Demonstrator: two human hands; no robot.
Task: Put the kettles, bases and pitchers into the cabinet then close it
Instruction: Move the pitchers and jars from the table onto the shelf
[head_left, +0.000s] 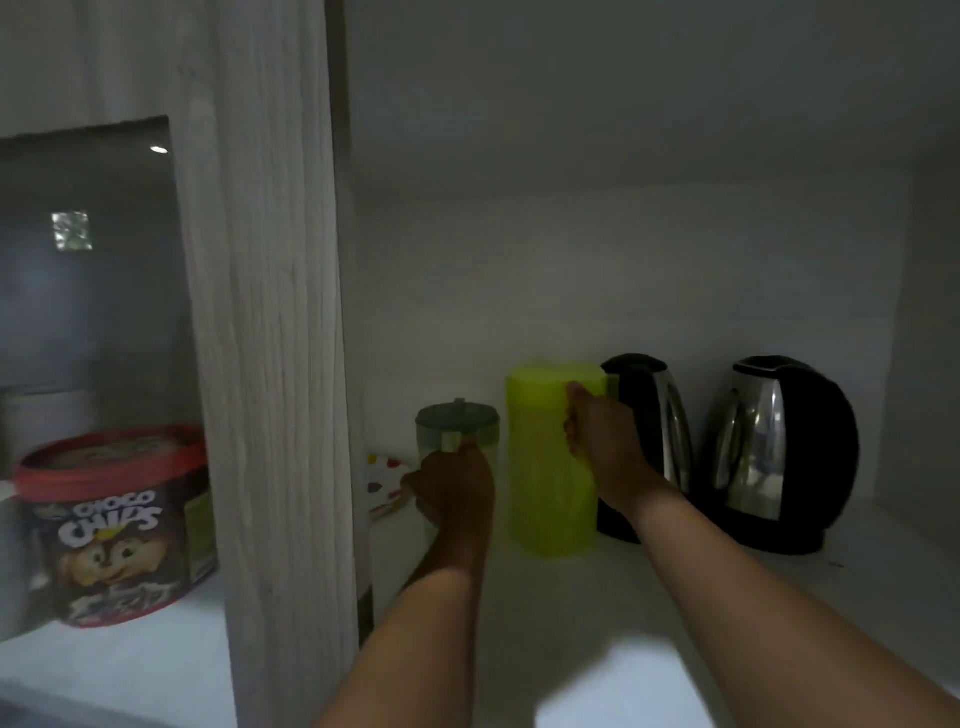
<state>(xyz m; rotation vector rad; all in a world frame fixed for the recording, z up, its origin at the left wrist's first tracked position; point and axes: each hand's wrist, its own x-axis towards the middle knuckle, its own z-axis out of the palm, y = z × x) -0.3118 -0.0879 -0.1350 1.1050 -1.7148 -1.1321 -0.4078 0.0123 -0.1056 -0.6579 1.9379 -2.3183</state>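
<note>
My left hand clenched on the grey-lidded pitcher handle, near the shelf's left wall; right hand gripping the green pitcher handle, upright, just beside two kettles; both stand inside the cabinet; release next, I judge.

Inside the cabinet, 4 things stand upright on its shelf. The left grip closes on the handle of a clear pitcher with a dark lid. The right grip holds a lime-green pitcher. Just right of that grip stand 2 black-and-steel kettles on their bases.
</note>
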